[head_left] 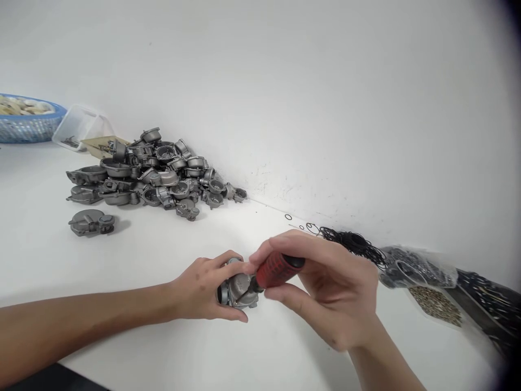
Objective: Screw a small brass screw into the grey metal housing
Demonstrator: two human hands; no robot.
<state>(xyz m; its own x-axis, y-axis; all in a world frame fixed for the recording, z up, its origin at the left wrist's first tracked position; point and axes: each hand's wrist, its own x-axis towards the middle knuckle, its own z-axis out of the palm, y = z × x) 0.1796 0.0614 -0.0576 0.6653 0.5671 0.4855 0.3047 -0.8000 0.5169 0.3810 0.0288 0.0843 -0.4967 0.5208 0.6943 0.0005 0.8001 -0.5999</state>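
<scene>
A grey metal housing [244, 288] rests on the white table, held by my left hand [203, 288], whose fingers and thumb wrap round its left side. My right hand [325, 288] grips the red and black handle of a screwdriver [277, 270] between thumb and fingers. The screwdriver slants down to the left, and its shaft reaches the top face of the housing. Whether the tip sits in a screw cannot be made out. A single similar metal part [91, 222] lies apart, to the left beyond my left forearm.
Beyond my left hand is a pile of grey metal parts [163, 174]. Behind it stand a clear bin [83, 127] and a blue basket [30, 127]. Black rubber rings [354, 243], a plastic bag [423, 266] and a tray of small metal pieces [435, 305] lie at the right.
</scene>
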